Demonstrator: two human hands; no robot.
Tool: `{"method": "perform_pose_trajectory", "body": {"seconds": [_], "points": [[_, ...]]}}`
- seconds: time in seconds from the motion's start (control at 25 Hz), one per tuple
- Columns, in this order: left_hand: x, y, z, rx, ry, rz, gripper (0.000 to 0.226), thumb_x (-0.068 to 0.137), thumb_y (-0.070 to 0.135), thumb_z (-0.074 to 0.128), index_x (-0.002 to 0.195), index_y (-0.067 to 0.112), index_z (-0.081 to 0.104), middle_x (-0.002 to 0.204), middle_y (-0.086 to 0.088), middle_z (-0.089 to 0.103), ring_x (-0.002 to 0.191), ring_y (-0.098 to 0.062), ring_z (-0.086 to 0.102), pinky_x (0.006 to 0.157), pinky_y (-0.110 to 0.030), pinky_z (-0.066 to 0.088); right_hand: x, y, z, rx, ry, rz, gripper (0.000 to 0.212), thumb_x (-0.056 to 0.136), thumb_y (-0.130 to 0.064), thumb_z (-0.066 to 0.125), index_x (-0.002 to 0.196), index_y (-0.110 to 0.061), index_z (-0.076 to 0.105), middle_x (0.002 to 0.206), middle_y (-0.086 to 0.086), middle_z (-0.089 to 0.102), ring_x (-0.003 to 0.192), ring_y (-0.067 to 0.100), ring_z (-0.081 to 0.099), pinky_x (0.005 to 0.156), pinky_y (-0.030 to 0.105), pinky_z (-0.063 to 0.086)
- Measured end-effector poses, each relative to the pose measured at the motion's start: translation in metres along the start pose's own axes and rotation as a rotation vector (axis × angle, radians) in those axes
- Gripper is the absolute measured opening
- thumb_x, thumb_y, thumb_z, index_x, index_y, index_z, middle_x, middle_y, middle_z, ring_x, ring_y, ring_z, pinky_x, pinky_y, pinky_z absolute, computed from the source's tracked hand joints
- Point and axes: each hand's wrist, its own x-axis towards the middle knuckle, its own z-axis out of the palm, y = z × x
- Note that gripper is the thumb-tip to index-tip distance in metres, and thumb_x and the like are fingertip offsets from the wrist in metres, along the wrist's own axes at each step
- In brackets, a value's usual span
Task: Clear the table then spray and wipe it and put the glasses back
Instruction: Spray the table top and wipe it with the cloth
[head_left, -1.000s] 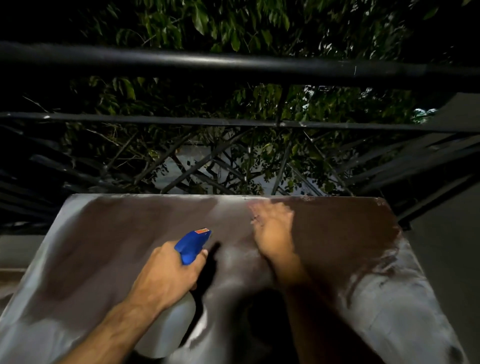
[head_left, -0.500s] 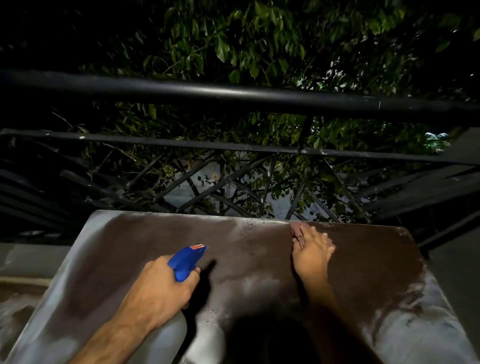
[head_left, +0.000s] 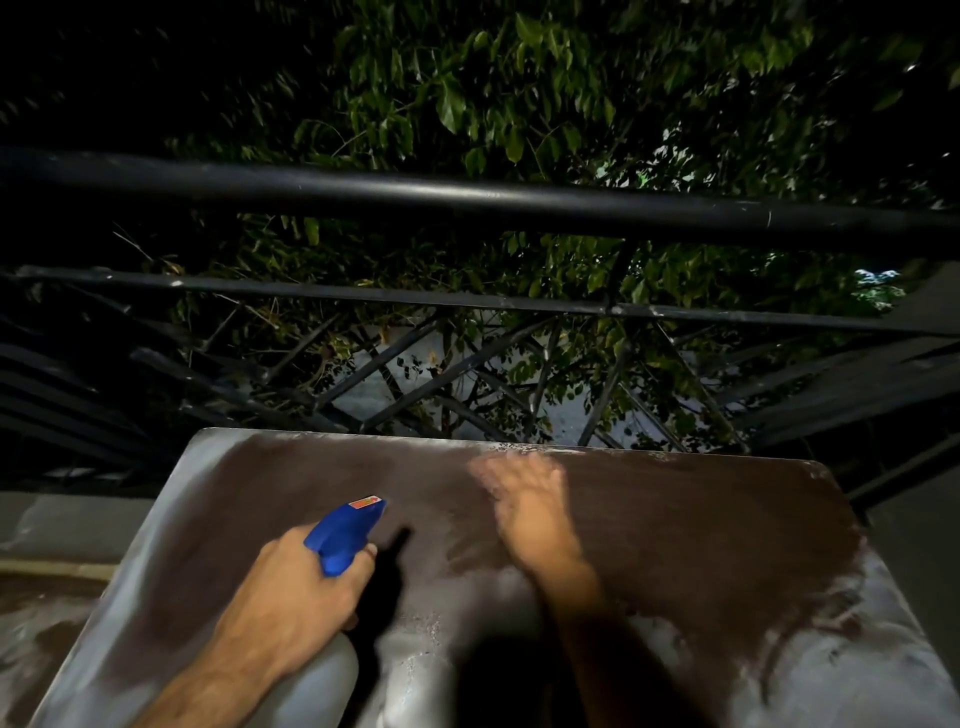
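The brown table (head_left: 701, 525) has a wet, streaky sheen along its left, right and near edges. My left hand (head_left: 301, 592) is shut on a spray bottle (head_left: 343, 530) with a blue trigger head and a pale body, held over the near left of the table, nozzle pointing away from me. My right hand (head_left: 530, 499) lies flat on the tabletop close to the far edge, fingers spread and blurred by motion. I see no cloth under it. No glasses are in view.
A black metal railing (head_left: 467, 200) with crossed bars runs just behind the table's far edge. Leafy branches (head_left: 519, 93) hang beyond it in the dark. A pale floor (head_left: 52, 525) shows to the left of the table.
My right hand has swept along the far edge, right and then back left towards the middle. My left hand still holds the bottle in about the same place. My view has tilted up.
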Motion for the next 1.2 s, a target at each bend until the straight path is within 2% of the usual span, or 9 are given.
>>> {"method": "perform_pose_trajectory", "body": {"seconds": [0.08, 0.16, 0.32, 0.52, 0.68, 0.8, 0.88, 1.0, 1.2], "points": [[0.002, -0.005, -0.005, 0.002, 0.020, -0.009, 0.033, 0.089, 0.031, 0.068, 0.065, 0.010, 0.059, 0.050, 0.006, 0.068, 0.048, -0.004, 0.063, 0.051, -0.027, 0.043, 0.010, 0.028, -0.016, 0.007, 0.116, 0.359, 0.060, 0.096, -0.018, 0.046, 0.150, -0.036, 0.028, 0.160, -0.004, 0.020, 0.149, 0.023, 0.005, 0.120, 0.052, -0.003], [0.003, -0.010, -0.010, 0.001, 0.040, -0.006, 0.032, 0.089, 0.031, 0.067, 0.066, 0.010, 0.060, 0.049, 0.010, 0.067, 0.048, 0.000, 0.061, 0.052, -0.027, 0.042, 0.016, 0.013, -0.018, -0.007, 0.151, 0.494, 0.059, 0.096, -0.023, 0.050, 0.151, -0.028, 0.029, 0.160, 0.003, 0.022, 0.149, 0.028, 0.007, 0.119, 0.052, -0.003], [0.008, -0.018, -0.018, 0.015, 0.056, -0.021, 0.034, 0.089, 0.030, 0.068, 0.063, 0.011, 0.057, 0.045, 0.014, 0.062, 0.043, -0.002, 0.055, 0.052, -0.029, 0.041, 0.012, -0.080, 0.018, 0.021, 0.000, 0.084, 0.058, 0.099, -0.022, 0.043, 0.152, -0.031, 0.023, 0.161, -0.002, 0.011, 0.149, 0.027, -0.002, 0.117, 0.047, -0.013], [0.015, -0.027, -0.028, 0.041, 0.060, -0.047, 0.029, 0.088, 0.035, 0.067, 0.072, 0.011, 0.066, 0.053, 0.011, 0.070, 0.058, -0.012, 0.068, 0.057, -0.028, 0.047, -0.024, -0.114, 0.043, 0.004, -0.105, -0.288, 0.062, 0.090, -0.017, 0.050, 0.149, -0.031, 0.035, 0.159, 0.000, 0.026, 0.149, 0.026, 0.010, 0.114, 0.043, -0.018], [0.024, -0.044, -0.037, 0.031, 0.105, -0.125, 0.037, 0.090, 0.038, 0.064, 0.068, 0.009, 0.064, 0.049, 0.005, 0.070, 0.053, -0.009, 0.066, 0.057, -0.028, 0.047, -0.015, -0.022, 0.006, -0.102, 0.160, 0.297, 0.061, 0.093, -0.017, 0.046, 0.149, -0.036, 0.030, 0.158, -0.001, 0.028, 0.146, 0.026, 0.019, 0.120, 0.051, 0.008], [0.024, -0.052, -0.040, -0.002, 0.105, -0.147, 0.036, 0.091, 0.038, 0.064, 0.070, 0.009, 0.064, 0.044, 0.012, 0.067, 0.043, -0.002, 0.062, 0.055, -0.028, 0.045, -0.005, 0.000, -0.010, 0.004, 0.196, 0.667, 0.060, 0.095, -0.024, 0.052, 0.151, -0.025, 0.031, 0.160, 0.002, 0.023, 0.148, 0.027, 0.010, 0.119, 0.051, 0.003], [0.021, -0.052, -0.041, 0.005, 0.112, -0.143, 0.034, 0.091, 0.038, 0.064, 0.073, 0.010, 0.063, 0.044, 0.026, 0.062, 0.043, 0.006, 0.060, 0.051, -0.023, 0.040, -0.002, -0.027, 0.004, 0.018, 0.153, 0.560, 0.061, 0.095, -0.024, 0.053, 0.151, -0.023, 0.031, 0.160, 0.002, 0.021, 0.149, 0.027, 0.008, 0.119, 0.049, -0.003], [0.018, -0.054, -0.041, 0.059, 0.067, -0.141, 0.037, 0.090, 0.041, 0.063, 0.069, 0.010, 0.065, 0.047, 0.011, 0.069, 0.047, 0.000, 0.062, 0.053, -0.023, 0.043, -0.008, -0.050, 0.020, 0.025, 0.103, 0.370, 0.060, 0.094, -0.023, 0.053, 0.151, -0.023, 0.033, 0.160, 0.003, 0.022, 0.149, 0.027, 0.008, 0.118, 0.046, -0.005], [0.013, -0.068, -0.047, 0.036, 0.073, -0.169, 0.040, 0.088, 0.040, 0.065, 0.061, 0.011, 0.059, 0.041, 0.005, 0.064, 0.040, -0.003, 0.058, 0.050, -0.027, 0.044, 0.012, -0.061, 0.020, 0.040, 0.126, 0.455, 0.058, 0.095, -0.023, 0.052, 0.150, -0.023, 0.034, 0.160, 0.005, 0.024, 0.148, 0.030, 0.008, 0.118, 0.048, -0.004]]}}
